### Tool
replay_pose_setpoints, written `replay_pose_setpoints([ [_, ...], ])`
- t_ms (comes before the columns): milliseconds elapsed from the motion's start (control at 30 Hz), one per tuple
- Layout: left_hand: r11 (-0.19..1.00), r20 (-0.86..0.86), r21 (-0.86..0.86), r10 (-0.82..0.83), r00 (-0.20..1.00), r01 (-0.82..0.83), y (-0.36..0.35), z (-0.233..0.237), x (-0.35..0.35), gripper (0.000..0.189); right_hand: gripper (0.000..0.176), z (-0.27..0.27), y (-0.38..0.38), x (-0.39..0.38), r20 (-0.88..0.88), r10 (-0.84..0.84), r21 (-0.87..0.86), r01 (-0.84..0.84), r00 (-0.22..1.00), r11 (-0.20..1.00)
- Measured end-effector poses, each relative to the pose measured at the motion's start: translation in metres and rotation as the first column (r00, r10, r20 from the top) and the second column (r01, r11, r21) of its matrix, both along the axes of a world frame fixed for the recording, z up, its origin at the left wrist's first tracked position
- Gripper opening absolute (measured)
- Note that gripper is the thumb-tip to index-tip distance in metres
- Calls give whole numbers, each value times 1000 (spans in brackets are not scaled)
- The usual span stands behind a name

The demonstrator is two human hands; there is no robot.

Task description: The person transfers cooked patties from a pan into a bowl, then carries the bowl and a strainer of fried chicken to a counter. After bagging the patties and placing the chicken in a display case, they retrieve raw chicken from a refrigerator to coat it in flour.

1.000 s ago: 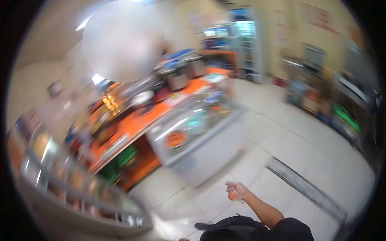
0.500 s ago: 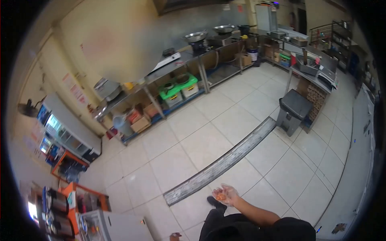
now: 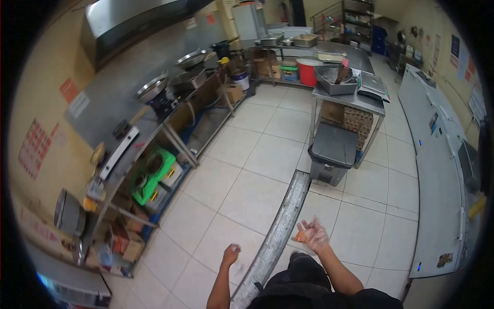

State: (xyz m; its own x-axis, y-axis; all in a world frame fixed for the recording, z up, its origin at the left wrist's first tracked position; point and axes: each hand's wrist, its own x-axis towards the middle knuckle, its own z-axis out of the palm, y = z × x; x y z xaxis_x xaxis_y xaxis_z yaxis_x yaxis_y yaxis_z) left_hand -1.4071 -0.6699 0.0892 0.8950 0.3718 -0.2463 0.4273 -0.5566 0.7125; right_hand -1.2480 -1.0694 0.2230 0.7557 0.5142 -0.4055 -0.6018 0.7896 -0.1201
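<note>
a commercial kitchen: woks (image 3: 153, 86) on a steel cooking line, prep table (image 3: 355, 100), tiled floor (image 3: 267, 154).

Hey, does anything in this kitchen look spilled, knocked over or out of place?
Nothing stands out. The floor shows no spill, and the grey bin stands upright, lid shut. The right hand carries a small orange piece on its open palm; the left hand is closed.

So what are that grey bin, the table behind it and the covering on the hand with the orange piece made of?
The bin looks like matt grey plastic, dull with no glare. The table seems stainless steel: its silvery top shines. The right hand, an orange piece on its palm, probably wears a thin clear plastic glove, going by the pale glossy film; blur leaves it open.
</note>
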Motion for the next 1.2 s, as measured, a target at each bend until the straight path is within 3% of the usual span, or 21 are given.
replay_pose_setpoints([
  [100, 989, 38, -25, -145, 989, 146, -15, 70, 202, 28, 38, 18, 25, 107, 10, -56, 87, 55, 998, 995],
  [233, 974, 165, -67, -203, 965, 216, -1, 71, 397, 29, 33, 38, 72, 294, 58, -78, 68, 74, 995, 995],
  [400, 988, -160, -154, 0, 987, -25, 88, -5, 423, 31, 18, 74, 138, 500, 199, 39, -155, -8, 979, 988],
  [433, 993, -205, -19, 111, 972, -118, 102, -20, 415, 35, 17, 83, 148, 553, 231, 104, -219, -53, 967, 974],
  [467, 981, -316, -46, 163, 935, -187, 126, -58, 403, 41, 12, 89, 161, 596, 367, 164, -307, -47, 916, 950],
  [500, 963, -360, -16, 244, 900, -268, 141, -79, 392, 45, 11, 105, 177, 634, 342, 176, -431, -13, 923, 902],
  [533, 934, -559, 103, 339, 757, -343, 148, -76, 390, 47, 9, 113, 196, 673, 324, 176, -542, 29, 930, 840],
  [567, 946, -733, -3, 217, 645, -323, 168, -76, 390, 48, 10, 85, 197, 724, 394, 227, -460, -23, 890, 888],
  [600, 997, -499, -62, 6, 867, -43, 180, -75, 376, 47, 21, 86, 216, 761, 353, 198, -565, 40, 915, 824],
  [633, 994, -401, -83, -96, 911, 68, 195, -86, 399, 48, 54, 94, 236, 793, 406, 120, -633, 184, 906, 752],
  [667, 980, -296, -92, -197, 935, 177, 210, -96, 424, 50, 82, 87, 246, 834, 373, 211, -700, 125, 904, 703],
  [700, 979, -395, -181, -160, 905, 94, 230, -109, 454, 54, 82, 80, 261, 866, 345, 204, -765, 148, 916, 627],
  [767, 996, -633, -89, -38, 773, -24, 269, -125, 565, 57, 80, 66, 283, 936, 307, 196, -793, 136, 931, 594],
  [900, 999, -615, 34, 46, 787, -32, 336, -134, 874, 63, 81, 69, 310, 1064, 236, 140, -855, 137, 962, 500],
  [967, 993, -448, 61, -63, 892, 101, 365, -123, 1048, 67, 81, 71, 319, 1137, 265, 42, -841, 209, 963, 500],
  [1000, 975, -432, 11, -196, 880, 223, 381, -98, 1145, 66, 82, 72, 328, 1175, 210, -17, -835, 188, 978, 517],
  [1033, 974, -383, 38, -191, 904, 222, 383, -43, 1234, 66, 81, 67, 335, 1215, 240, -30, -859, 227, 970, 459],
  [1067, 972, -236, 78, -200, 951, 223, 390, -49, 1312, 58, 82, 34, 328, 1260, 294, 36, -885, 258, 955, 387],
  [1133, 986, -36, -73, -156, 987, 153, 398, 27, 1443, 34, 84, 19, 336, 1332, 263, 127, -930, 216, 956, 298],
  [1167, 975, 132, -172, -121, 984, 143, 395, 42, 1501, 25, 85, 46, 357, 1369, 198, 142, -946, 151, 970, 287],
  [1200, 959, 266, -263, -35, 963, 107, 394, 47, 1546, 21, 85, 40, 348, 1419, 115, 316, -937, -3, 942, 351],
])
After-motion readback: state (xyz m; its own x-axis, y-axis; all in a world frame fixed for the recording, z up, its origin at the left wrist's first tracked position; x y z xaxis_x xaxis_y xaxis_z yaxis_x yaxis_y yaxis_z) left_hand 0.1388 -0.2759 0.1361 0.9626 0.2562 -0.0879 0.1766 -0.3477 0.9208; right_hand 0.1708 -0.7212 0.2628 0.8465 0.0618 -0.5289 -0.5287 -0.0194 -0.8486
